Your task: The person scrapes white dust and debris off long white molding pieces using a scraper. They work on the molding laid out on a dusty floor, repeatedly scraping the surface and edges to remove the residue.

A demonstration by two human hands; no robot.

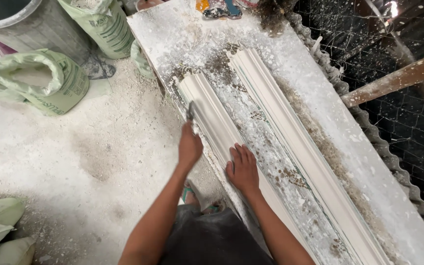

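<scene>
A small dark scraper is clamped in the grip of the left hand and set against the near white plaster moulding, which lies along the left edge of the dusty surface. The same moulding is pressed flat by the right hand, fingers spread, nothing held. A second moulding lies parallel beside it, and green sacks are seen on the powdered floor.

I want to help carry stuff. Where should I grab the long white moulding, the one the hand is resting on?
Probably around its middle, with both hands spread apart, coming from the floor side where the person stands. The moulding is long, thin and lies flat on the table, so one end alone might bend or snap. The right hand presses it; the left hand holds a small tool.
</scene>
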